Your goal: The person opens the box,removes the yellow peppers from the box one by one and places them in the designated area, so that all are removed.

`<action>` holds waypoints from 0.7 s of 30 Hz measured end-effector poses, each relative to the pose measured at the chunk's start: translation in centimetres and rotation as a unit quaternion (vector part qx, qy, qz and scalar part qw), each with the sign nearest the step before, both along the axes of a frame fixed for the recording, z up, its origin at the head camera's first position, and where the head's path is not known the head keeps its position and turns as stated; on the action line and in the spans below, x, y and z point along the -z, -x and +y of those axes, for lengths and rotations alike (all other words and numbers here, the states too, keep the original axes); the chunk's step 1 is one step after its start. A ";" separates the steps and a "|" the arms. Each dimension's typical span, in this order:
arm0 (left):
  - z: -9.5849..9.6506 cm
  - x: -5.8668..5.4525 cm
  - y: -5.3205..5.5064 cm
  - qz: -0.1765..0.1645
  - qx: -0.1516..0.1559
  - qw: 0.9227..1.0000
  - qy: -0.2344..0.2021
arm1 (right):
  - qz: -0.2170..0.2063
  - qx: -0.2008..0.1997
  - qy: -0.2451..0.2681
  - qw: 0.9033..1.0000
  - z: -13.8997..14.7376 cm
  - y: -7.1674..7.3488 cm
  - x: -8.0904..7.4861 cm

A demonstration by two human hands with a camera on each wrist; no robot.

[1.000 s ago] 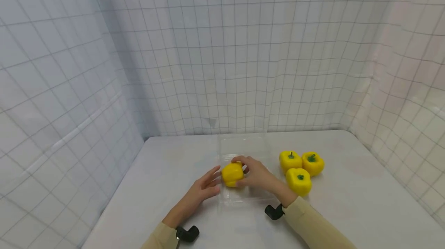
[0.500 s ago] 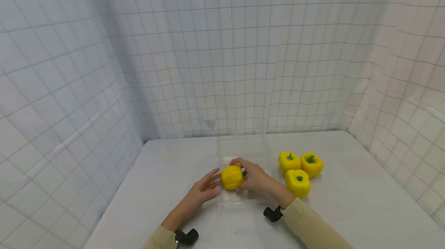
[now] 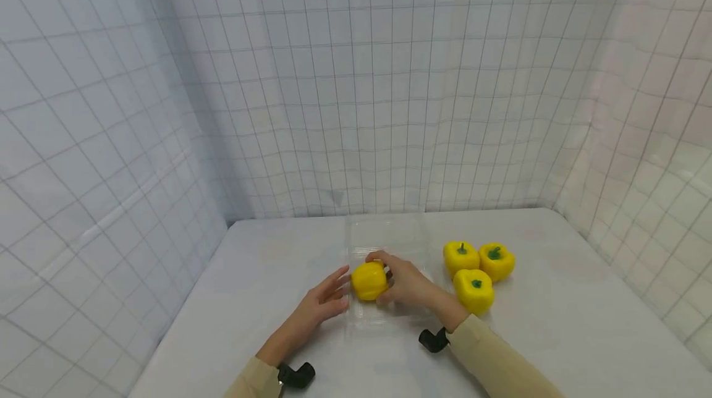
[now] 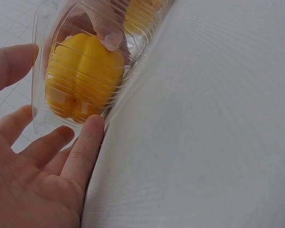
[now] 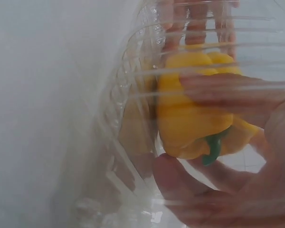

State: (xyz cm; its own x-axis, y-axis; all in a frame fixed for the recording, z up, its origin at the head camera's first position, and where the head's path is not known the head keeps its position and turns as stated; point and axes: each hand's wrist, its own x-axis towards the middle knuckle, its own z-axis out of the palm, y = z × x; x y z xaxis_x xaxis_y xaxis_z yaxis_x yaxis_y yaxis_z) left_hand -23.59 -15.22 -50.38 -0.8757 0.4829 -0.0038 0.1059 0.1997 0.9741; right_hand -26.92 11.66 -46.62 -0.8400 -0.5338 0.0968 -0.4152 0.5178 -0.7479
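Observation:
A yellow bell pepper (image 3: 369,281) lies on its side within a clear ribbed plastic container (image 3: 389,231), close to the container's left wall. My right hand (image 3: 408,283) reaches inside and holds the pepper, thumb and fingers bent about its stem end. In the right wrist view the green stem (image 5: 213,147) points toward the palm. My left hand (image 3: 322,305) is at the outside of the left wall, fingers extended and spread. Seen from the left wrist, its fingertips (image 4: 92,126) lie right against the plastic, with the pepper (image 4: 83,76) showing through it.
Right of the container, three more yellow bell peppers (image 3: 473,291) stand grouped with stems up, beside my right forearm. The white table (image 3: 267,256) ends at a grid-patterned curtain (image 3: 378,107) behind, and similar curtains hang at both sides.
The head view shifts slightly. Both hands, the held pepper and the container stay almost where they were.

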 end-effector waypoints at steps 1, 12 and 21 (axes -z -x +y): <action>-0.1 0.0 0.0 -0.002 0.000 1.000 0.000 | 0.003 -0.003 -0.001 1.000 -0.1 0.0 0.1; -0.2 0.0 0.0 -0.002 0.013 1.000 -0.011 | 0.034 0.004 -0.007 0.999 -0.2 -0.2 0.1; 0.0 -0.3 0.0 -0.010 0.017 1.000 -0.019 | 0.040 0.030 -0.004 0.999 0.2 -0.4 -0.7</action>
